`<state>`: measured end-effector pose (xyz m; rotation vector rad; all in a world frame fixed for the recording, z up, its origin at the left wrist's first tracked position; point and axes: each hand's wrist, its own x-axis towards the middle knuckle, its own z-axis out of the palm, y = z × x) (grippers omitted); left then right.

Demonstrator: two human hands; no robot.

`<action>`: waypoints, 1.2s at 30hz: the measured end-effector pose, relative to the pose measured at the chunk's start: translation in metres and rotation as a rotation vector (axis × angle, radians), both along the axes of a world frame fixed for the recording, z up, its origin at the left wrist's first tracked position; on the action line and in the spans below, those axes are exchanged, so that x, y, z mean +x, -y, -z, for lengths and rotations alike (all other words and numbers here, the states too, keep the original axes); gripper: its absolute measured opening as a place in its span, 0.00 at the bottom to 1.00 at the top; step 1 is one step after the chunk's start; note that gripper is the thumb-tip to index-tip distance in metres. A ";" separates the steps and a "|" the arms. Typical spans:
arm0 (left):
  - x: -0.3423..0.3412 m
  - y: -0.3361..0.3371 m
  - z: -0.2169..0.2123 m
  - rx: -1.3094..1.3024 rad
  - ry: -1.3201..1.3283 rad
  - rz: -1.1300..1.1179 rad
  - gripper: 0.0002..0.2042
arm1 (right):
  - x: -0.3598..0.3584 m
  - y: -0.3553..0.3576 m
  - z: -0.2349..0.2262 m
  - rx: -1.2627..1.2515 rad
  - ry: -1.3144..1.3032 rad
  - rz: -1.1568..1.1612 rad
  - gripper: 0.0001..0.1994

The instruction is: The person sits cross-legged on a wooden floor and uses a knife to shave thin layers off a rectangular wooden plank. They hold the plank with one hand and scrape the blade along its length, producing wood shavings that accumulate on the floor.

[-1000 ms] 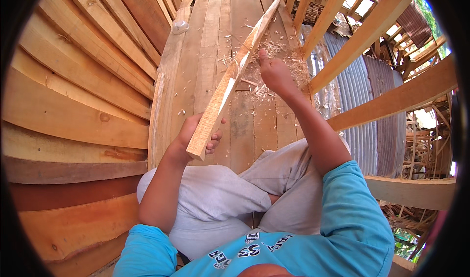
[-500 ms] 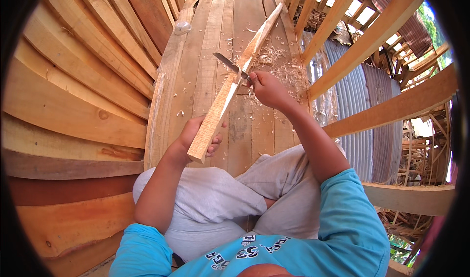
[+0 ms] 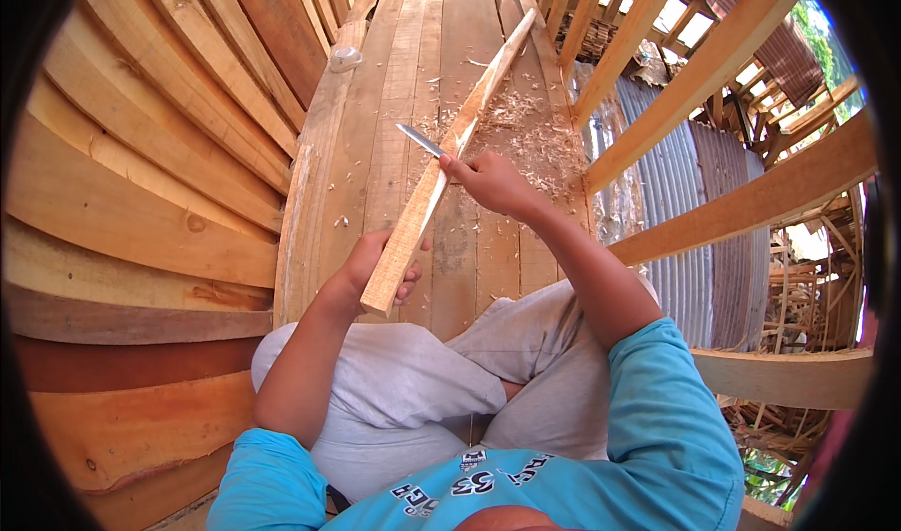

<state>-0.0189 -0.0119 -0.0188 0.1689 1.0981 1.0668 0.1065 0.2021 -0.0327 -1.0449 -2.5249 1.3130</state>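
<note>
A long squared piece of wood (image 3: 409, 233) slants away from me, its thick end near my lap and its tapered end far up the plank floor. Wrapped round its near part from the left and below is my left hand (image 3: 368, 266). My right hand (image 3: 490, 181) is closed on a knife (image 3: 422, 140) about midway along the wood. The blade lies across the upper face and points to the far left; the handle is mostly hidden in my fist. Pale freshly cut faces (image 3: 469, 118) show beyond the blade.
Curled wood shavings (image 3: 526, 118) are scattered over the plank floor (image 3: 375, 155), thickest right of the wood. A small clear container (image 3: 345, 59) sits at the far left. A board wall (image 3: 141, 174) rises at left; open wooden railings (image 3: 741, 198) and corrugated metal sheets (image 3: 671, 174) are at right.
My right hand and the knife have moved a little nearer and to the left along the wood. The blade's face now catches more light. My left hand keeps its hold.
</note>
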 end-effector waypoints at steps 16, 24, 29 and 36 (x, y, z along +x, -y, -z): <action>-0.012 0.005 0.007 0.013 0.053 0.019 0.20 | 0.002 -0.014 0.002 -0.490 -0.014 -0.041 0.32; -0.011 0.003 0.008 0.002 0.038 0.021 0.20 | 0.003 -0.011 0.015 0.234 -0.102 -0.086 0.37; -0.015 0.005 0.014 0.007 0.099 0.034 0.21 | -0.003 -0.022 0.006 -0.607 0.010 -0.028 0.33; -0.015 0.003 0.010 0.021 0.090 0.035 0.21 | 0.003 -0.024 0.009 -0.703 -0.022 0.028 0.32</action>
